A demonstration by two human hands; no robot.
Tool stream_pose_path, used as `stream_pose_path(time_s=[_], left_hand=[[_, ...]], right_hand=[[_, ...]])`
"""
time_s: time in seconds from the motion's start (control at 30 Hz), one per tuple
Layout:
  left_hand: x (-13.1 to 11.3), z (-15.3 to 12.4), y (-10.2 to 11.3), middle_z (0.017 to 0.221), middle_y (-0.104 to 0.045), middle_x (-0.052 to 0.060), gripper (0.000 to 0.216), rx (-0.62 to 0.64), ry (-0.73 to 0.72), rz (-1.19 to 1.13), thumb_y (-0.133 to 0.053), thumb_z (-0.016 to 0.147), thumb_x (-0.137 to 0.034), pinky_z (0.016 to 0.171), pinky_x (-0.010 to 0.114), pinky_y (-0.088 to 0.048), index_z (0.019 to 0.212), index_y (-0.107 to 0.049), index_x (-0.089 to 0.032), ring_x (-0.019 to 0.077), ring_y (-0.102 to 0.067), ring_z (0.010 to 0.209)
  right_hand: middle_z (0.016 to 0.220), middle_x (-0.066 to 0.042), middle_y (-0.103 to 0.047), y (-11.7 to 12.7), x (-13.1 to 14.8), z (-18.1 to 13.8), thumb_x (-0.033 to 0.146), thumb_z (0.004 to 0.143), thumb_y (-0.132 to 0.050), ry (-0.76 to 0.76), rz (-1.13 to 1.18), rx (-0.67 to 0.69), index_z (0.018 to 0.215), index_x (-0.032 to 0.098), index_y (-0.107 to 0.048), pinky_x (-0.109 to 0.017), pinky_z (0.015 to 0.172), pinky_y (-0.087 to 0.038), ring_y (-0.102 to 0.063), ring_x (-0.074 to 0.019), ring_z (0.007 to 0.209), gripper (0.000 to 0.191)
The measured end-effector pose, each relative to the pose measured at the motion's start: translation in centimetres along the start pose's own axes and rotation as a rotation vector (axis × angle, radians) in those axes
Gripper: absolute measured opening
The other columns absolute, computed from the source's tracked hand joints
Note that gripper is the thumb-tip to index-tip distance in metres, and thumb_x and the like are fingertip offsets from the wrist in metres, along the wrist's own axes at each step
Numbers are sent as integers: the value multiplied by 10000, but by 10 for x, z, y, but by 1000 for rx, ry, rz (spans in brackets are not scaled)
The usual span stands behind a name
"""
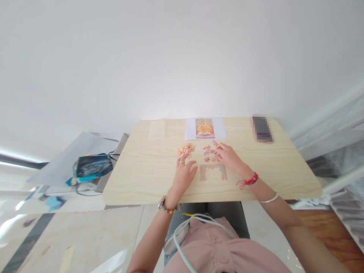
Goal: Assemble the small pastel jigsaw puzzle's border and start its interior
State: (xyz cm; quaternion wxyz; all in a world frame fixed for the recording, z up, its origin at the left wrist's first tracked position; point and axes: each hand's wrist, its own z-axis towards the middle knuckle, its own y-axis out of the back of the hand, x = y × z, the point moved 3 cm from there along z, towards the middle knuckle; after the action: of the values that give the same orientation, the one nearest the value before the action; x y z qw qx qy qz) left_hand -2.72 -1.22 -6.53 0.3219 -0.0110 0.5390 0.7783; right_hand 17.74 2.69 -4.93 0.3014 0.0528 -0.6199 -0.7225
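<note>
My left hand (185, 173) rests with fingers apart at the near edge of a heap of small orange and pink jigsaw pieces (186, 148). My right hand (228, 156) reaches over a looser group of pinkish-purple jigsaw pieces (206, 148), its fingertips at their right side. Whether a piece sits between those fingers is too small to make out. Just below lies a partly joined puzzle (203, 172), a U-shaped frame of pieces that opens toward me. Behind the pieces, a white sheet (190, 129) carries a printed picture of a yellow figure (205, 129).
A phone (262, 129) lies at the back right of the wooden table (136, 170). At the back left is a translucent flat sheet (157, 129). A white wall borders the far edge. Left of the table stands a box with a dark blue bag (93, 166). White cables (178, 235) cross my lap.
</note>
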Motion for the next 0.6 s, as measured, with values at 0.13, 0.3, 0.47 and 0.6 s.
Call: stream_pose_path(time_s=[0.13, 0.3, 0.47, 0.6], left_hand=[[-2, 6, -1, 1156, -425, 145, 145, -2, -26, 3, -545, 763, -175, 905, 484, -382, 898, -598, -165, 284, -410, 1117], [-9, 21, -4, 1158, -433, 146, 166, 30, -29, 9, -562, 755, -171, 934, 492, -355, 916, -599, -158, 283, -410, 1132], [-15, 32, -7, 1157, -440, 152, 171, 51, -19, 6, -574, 752, -180, 947, 479, -348, 918, -606, -153, 285, -395, 1153], [-16, 32, -9, 1158, -448, 147, 163, 59, -3, 5, -571, 753, -184, 945, 492, -346, 910, -606, -157, 287, -405, 1141]], right_hand=[[866, -55, -535, 3, -7, 3, 153, 796, -490, -23, 32, 2, 807, 168, -627, -289, 738, -418, -508, -157, 820, 138], [921, -58, -535, 2, 9, 8, 192, 780, -543, 95, 68, 49, 907, 200, -626, -296, 760, -413, -502, -170, 880, 152], [866, -64, -543, -3, 6, 7, 181, 776, -538, 70, 38, 66, 765, 171, -629, -308, 747, -412, -512, -174, 838, 92], [920, -70, -540, -3, -11, 6, 166, 784, -518, 19, 75, 6, 824, 177, -633, -311, 773, -408, -515, -175, 869, 123]])
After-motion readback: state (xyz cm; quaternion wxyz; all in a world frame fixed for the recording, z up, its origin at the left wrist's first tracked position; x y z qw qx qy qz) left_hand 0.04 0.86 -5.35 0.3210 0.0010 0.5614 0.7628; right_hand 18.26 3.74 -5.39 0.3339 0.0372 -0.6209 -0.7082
